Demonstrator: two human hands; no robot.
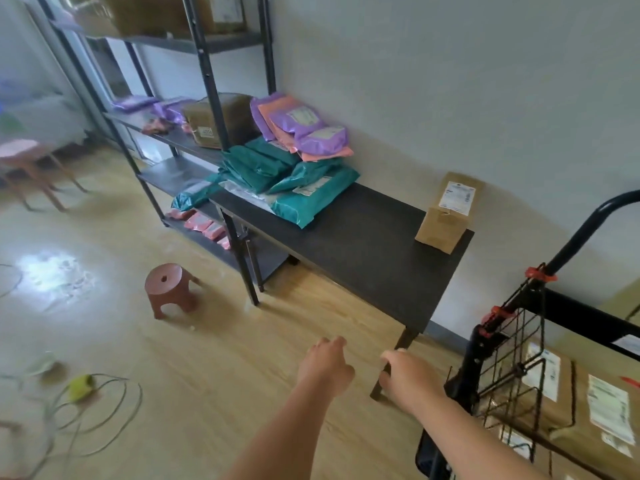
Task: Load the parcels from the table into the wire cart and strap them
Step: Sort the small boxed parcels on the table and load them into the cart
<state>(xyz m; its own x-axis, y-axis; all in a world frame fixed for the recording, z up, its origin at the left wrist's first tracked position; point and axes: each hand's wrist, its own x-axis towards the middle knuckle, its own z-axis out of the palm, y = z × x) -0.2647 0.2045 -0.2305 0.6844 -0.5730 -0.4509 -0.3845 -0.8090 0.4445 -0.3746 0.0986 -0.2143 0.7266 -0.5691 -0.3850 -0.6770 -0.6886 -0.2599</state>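
Observation:
A black table stands against the wall. On its right end sits a brown cardboard parcel with a white label. At its left end lie teal mailer bags with purple and pink mailer bags stacked on top. The black wire cart stands at the lower right and holds brown labelled parcels. My left hand and my right hand hang in front of the table over the floor, fingers loosely curled, holding nothing.
A black shelving rack with boxes and mailers stands left of the table. A small brown plastic stool sits on the wooden floor. Loose cable loops lie at the lower left. A pink stool stands at the far left.

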